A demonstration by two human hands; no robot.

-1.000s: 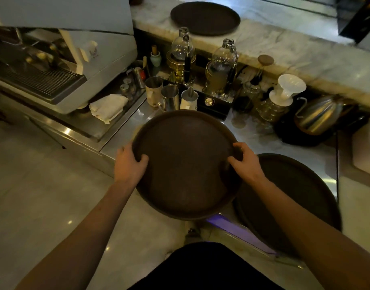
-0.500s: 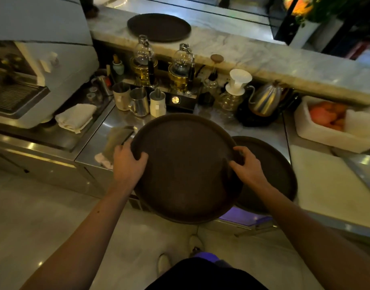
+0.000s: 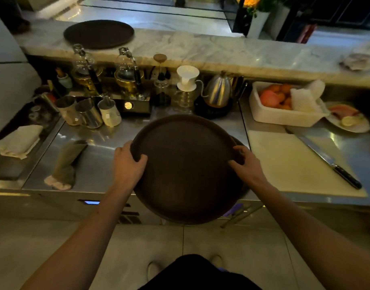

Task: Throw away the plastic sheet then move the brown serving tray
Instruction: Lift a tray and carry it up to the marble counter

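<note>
A round brown serving tray (image 3: 187, 170) is held over the front edge of the steel counter (image 3: 100, 151). My left hand (image 3: 127, 164) grips its left rim and my right hand (image 3: 247, 166) grips its right rim. It almost fully covers a second brown tray (image 3: 240, 143) lying on the counter; only a sliver shows at the right. A third brown tray (image 3: 98, 33) lies on the marble ledge (image 3: 201, 51) at the back. No plastic sheet is in view.
Steel jugs (image 3: 87, 114), glass siphons (image 3: 127, 76), a white dripper (image 3: 187, 80) and a kettle (image 3: 218, 91) line the back. A folded cloth (image 3: 67, 164) lies left. Right: white cutting board (image 3: 295, 162), knife (image 3: 335, 166), fruit tub (image 3: 284, 105).
I have shifted right along the counter, and the held tray now sits over the second tray instead of beside it. Both hands keep their grip on the rim.
</note>
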